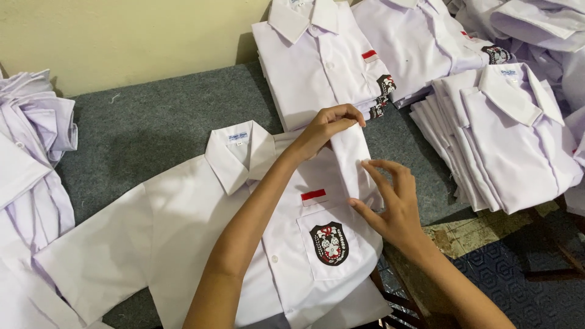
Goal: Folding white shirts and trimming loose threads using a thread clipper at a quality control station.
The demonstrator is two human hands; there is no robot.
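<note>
Grey felt table (158, 116) w/ white badge-pocket shirt (183, 231), sleeve (353, 159) pinched by left hand (326, 129), right hand (393, 204) open on it

Even indoor light, soft shadows, sharp focus — whites slightly bluish
</note>
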